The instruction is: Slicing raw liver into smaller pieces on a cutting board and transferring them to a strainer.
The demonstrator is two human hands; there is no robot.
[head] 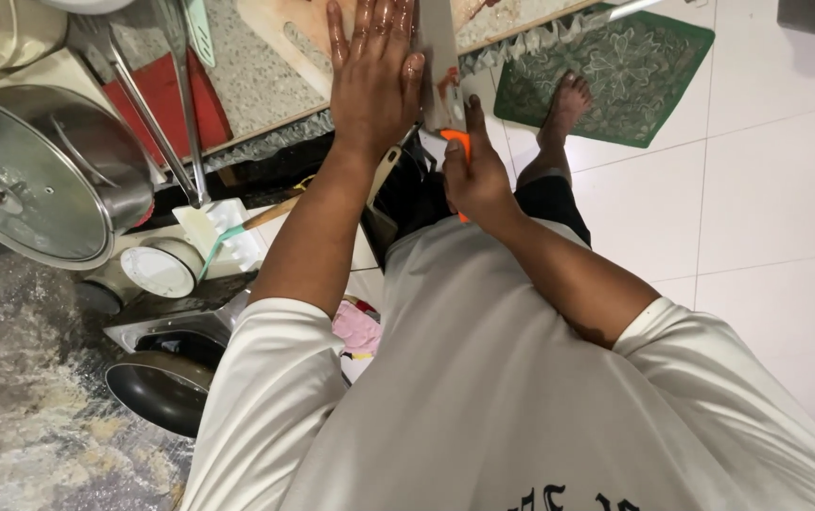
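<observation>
My left hand (pixel 376 80) lies flat, fingers together and wet, pressing on the wooden cutting board (pixel 280 43) at the counter edge. My right hand (pixel 476 175) grips the orange handle of a large knife (pixel 438 57), whose broad blade runs up along the right side of my left hand. What lies under my left palm is hidden. My white shirt fills the lower part of the head view.
A steel pot with lid (pixel 38 180) stands at the left, with a ladle (pixel 157 123) and utensils beside it. A dark pan (pixel 161 383) sits lower left. A green floor mat (pixel 606 80) lies on the white tiles, with my bare foot (pixel 566 104) on it.
</observation>
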